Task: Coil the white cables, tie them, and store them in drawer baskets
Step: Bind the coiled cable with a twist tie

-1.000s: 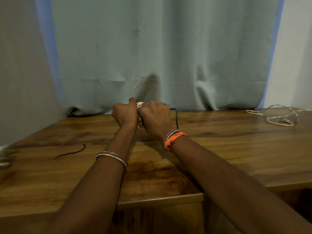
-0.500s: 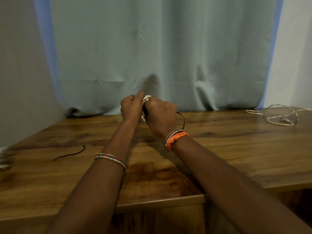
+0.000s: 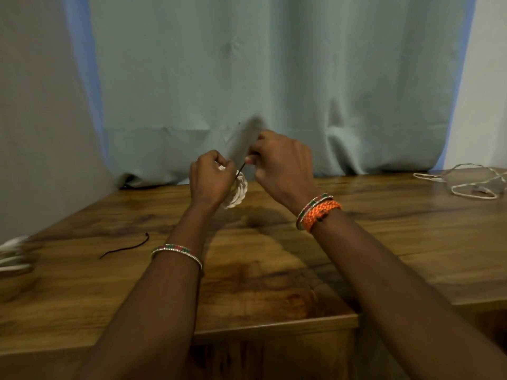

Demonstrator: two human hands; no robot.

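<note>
A coiled white cable (image 3: 239, 192) hangs above the wooden table (image 3: 384, 242) near its far edge. My left hand (image 3: 210, 178) grips the coil from the left, hiding part of it. My right hand (image 3: 282, 163) is raised beside it and pinches a thin black tie (image 3: 241, 168) that runs down to the coil. A loose, uncoiled white cable (image 3: 466, 185) lies at the table's far right.
A second black tie (image 3: 124, 247) lies on the table at the left. Blurred white cables (image 3: 13, 256) show at the left edge. A pale curtain (image 3: 274, 78) hangs right behind the table. The table's front edge steps back on the right.
Both hands have risen off the table with the coil. My right hand has drawn up and to the right, pulling the black tie taut away from the coil.
</note>
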